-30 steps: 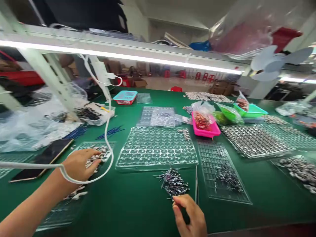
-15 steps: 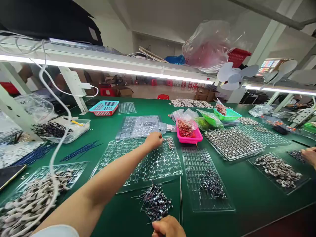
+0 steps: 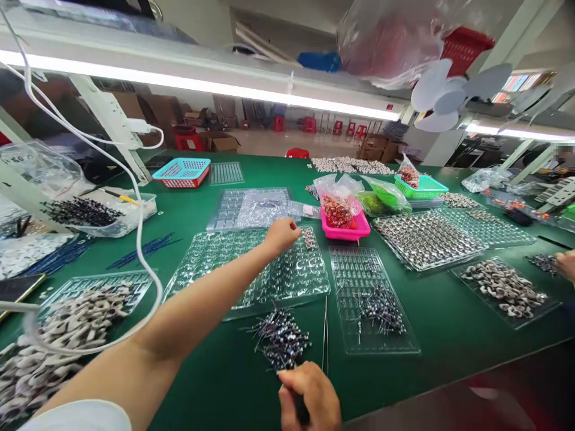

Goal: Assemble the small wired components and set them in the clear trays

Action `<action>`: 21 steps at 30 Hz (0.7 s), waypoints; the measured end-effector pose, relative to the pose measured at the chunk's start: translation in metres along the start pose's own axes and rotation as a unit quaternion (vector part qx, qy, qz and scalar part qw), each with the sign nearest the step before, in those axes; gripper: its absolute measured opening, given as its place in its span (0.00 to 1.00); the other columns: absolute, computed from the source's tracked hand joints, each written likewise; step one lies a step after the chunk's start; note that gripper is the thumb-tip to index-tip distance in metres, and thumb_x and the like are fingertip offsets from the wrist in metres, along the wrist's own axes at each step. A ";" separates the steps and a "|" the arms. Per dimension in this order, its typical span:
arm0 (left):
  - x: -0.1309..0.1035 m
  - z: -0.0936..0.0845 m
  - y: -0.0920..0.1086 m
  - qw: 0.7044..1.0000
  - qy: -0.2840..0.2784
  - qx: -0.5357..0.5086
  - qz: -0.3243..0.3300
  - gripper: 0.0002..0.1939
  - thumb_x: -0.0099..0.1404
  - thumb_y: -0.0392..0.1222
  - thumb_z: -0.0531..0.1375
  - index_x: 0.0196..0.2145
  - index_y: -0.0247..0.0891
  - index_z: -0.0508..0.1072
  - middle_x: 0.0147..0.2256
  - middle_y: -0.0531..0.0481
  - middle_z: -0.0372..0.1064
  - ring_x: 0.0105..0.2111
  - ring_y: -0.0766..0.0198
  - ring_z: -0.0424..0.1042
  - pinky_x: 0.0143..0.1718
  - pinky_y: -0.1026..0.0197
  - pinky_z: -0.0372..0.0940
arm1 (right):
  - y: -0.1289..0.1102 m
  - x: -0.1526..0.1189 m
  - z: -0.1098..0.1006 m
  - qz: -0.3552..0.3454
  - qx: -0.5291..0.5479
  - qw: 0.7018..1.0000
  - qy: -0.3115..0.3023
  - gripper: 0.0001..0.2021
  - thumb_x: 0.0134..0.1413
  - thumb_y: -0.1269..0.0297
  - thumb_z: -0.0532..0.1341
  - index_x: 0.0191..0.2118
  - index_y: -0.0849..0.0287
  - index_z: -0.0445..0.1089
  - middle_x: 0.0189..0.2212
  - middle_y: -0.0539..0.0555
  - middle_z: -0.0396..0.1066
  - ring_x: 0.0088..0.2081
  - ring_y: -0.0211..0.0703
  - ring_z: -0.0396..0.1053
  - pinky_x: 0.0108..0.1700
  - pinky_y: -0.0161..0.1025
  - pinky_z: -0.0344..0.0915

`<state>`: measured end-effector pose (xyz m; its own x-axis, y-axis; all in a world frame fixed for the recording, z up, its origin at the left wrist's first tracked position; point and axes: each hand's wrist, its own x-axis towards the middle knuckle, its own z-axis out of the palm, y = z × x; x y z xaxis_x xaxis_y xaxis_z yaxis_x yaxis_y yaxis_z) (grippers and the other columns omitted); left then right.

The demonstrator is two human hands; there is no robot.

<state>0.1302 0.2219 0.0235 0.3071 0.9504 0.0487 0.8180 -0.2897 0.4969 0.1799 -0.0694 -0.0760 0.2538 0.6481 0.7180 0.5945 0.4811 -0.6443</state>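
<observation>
My left hand (image 3: 283,235) is over the clear moulded tray (image 3: 215,263), near its top right, with fingers closed; whatever they hold is too small to name. Beside it, a few small pale pieces (image 3: 308,238) sit in the tray's right-hand cells. My right hand (image 3: 311,395) is at the bottom centre, thumb and finger pinched at the near edge of a pile of dark thin-stemmed parts (image 3: 281,338). What lies between those fingertips cannot be made out. A pair of metal tweezers (image 3: 326,335) rests on the green table just right of the pile.
A narrow tray (image 3: 354,335) with more stemmed parts lies right of the tweezers. Beyond are a pink basket (image 3: 345,232) and a filled tray (image 3: 426,239). Grey-white pieces (image 3: 72,323) and a white cable (image 3: 142,239) are at left. Another person's hand (image 3: 566,264) shows far right.
The view has tilted down, so the table sits higher in the picture. My left hand has shifted slightly right over the tray. More of my right hand shows, still pinched by the pile.
</observation>
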 end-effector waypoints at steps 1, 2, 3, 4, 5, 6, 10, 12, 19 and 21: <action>-0.015 -0.004 0.000 1.000 -0.001 -0.017 0.005 0.12 0.71 0.45 0.59 0.46 0.34 0.73 0.44 0.44 0.73 0.42 0.57 0.74 0.45 0.50 0.71 | -0.002 0.000 -0.007 0.022 0.007 1.000 -0.015 0.09 0.60 0.72 0.57 0.44 0.54 0.70 0.29 0.52 0.74 0.31 0.41 0.75 0.36 0.39 0.73; -0.033 -0.007 -0.001 0.999 -0.006 -0.035 0.010 0.11 0.70 0.44 0.58 0.42 0.33 0.73 0.40 0.44 0.74 0.40 0.57 0.74 0.44 0.52 0.70 | -0.004 -0.001 -0.014 0.042 0.021 0.998 -0.036 0.11 0.61 0.73 0.58 0.46 0.54 0.70 0.32 0.52 0.75 0.33 0.42 0.76 0.38 0.39 0.73; -0.053 -0.011 -0.003 0.998 -0.013 -0.056 0.016 0.10 0.70 0.44 0.58 0.39 0.33 0.73 0.37 0.44 0.74 0.38 0.58 0.74 0.42 0.54 0.69 | -0.004 -0.001 -0.021 0.062 0.042 0.996 -0.056 0.12 0.61 0.74 0.57 0.48 0.54 0.69 0.33 0.52 0.74 0.34 0.41 0.75 0.38 0.38 0.73; -0.074 -0.014 -0.007 0.997 -0.023 -0.077 0.019 0.10 0.69 0.44 0.58 0.38 0.34 0.73 0.35 0.45 0.75 0.36 0.59 0.73 0.40 0.56 0.69 | -0.004 0.000 -0.029 0.079 0.060 0.993 -0.058 0.13 0.61 0.75 0.57 0.48 0.54 0.69 0.33 0.52 0.73 0.34 0.40 0.74 0.37 0.37 0.73; -0.097 -0.017 -0.012 0.994 -0.039 -0.099 0.022 0.09 0.68 0.44 0.59 0.38 0.35 0.73 0.33 0.46 0.75 0.34 0.60 0.73 0.38 0.57 0.68 | -0.003 0.002 -0.036 0.091 0.073 0.991 -0.061 0.13 0.61 0.75 0.57 0.49 0.54 0.68 0.33 0.52 0.72 0.34 0.39 0.74 0.36 0.36 0.72; -0.121 -0.021 -0.017 0.991 -0.053 -0.120 0.024 0.09 0.67 0.45 0.59 0.40 0.36 0.72 0.34 0.47 0.75 0.33 0.61 0.73 0.36 0.59 0.68 | -0.002 0.004 -0.043 0.102 0.075 0.990 -0.058 0.13 0.61 0.75 0.57 0.48 0.54 0.68 0.33 0.51 0.72 0.34 0.38 0.73 0.35 0.36 0.71; -0.199 -0.029 -0.038 0.958 -0.130 -0.255 0.018 0.20 0.70 0.51 0.55 0.55 0.39 0.68 0.38 0.48 0.75 0.38 0.58 0.74 0.39 0.58 0.68 | 0.002 0.023 -0.060 0.121 -0.013 0.988 -0.100 0.08 0.61 0.75 0.60 0.43 0.55 0.69 0.35 0.51 0.71 0.36 0.39 0.71 0.39 0.37 0.68; -0.220 -0.029 -0.044 0.946 -0.153 -0.285 0.004 0.20 0.70 0.54 0.54 0.53 0.41 0.71 0.41 0.47 0.75 0.40 0.56 0.73 0.42 0.57 0.67 | 0.002 0.033 -0.061 0.105 -0.044 0.978 -0.173 0.06 0.61 0.74 0.60 0.40 0.56 0.69 0.34 0.51 0.71 0.37 0.40 0.70 0.40 0.38 0.67; -0.226 -0.009 -0.057 0.880 -0.191 -0.433 -0.036 0.19 0.68 0.55 0.56 0.46 0.37 0.72 0.39 0.47 0.74 0.36 0.60 0.71 0.39 0.57 0.67 | -0.007 0.027 -0.040 0.058 -0.155 0.946 -0.280 0.02 0.59 0.71 0.61 0.37 0.57 0.68 0.33 0.53 0.70 0.36 0.44 0.67 0.39 0.41 0.65; -0.224 -0.005 -0.062 0.857 -0.203 -0.471 -0.052 0.19 0.67 0.54 0.58 0.45 0.36 0.71 0.39 0.46 0.74 0.36 0.60 0.71 0.38 0.58 0.66 | -0.007 0.021 -0.034 0.050 -0.186 0.942 -0.274 0.02 0.58 0.71 0.61 0.35 0.57 0.68 0.31 0.53 0.69 0.35 0.44 0.67 0.38 0.41 0.64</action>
<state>0.0088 0.0276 -0.0138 0.5565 0.7924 -0.2497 0.1555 0.1959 0.9682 0.2069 -0.0787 -0.0473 -0.0484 0.9354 0.3502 0.8408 0.2274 -0.4912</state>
